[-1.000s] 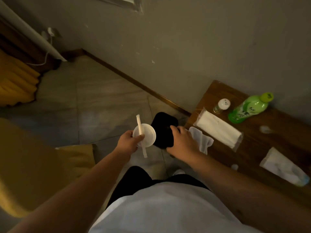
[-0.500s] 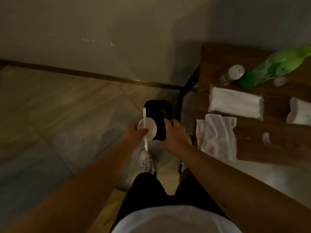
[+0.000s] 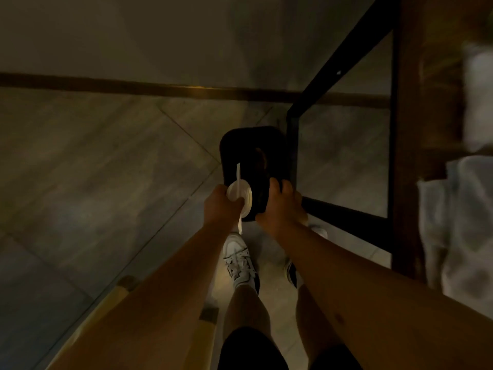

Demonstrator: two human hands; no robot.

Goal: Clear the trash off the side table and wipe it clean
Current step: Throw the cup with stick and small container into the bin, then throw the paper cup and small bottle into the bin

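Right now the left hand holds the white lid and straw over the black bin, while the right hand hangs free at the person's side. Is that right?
Not quite. The head view shows the right hand gripping the black bin's rim, not hanging free. The left hand does hold the white lid and straw over it.

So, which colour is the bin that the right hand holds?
Black. The bin shows only in the head view, the right hand gripping its near rim.

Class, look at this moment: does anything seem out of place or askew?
One thing: a white cloth droops over the table's near edge, half off it. The left hand holds a white lid and straw by the black bin, whose rim the right hand grips. No spill shows.
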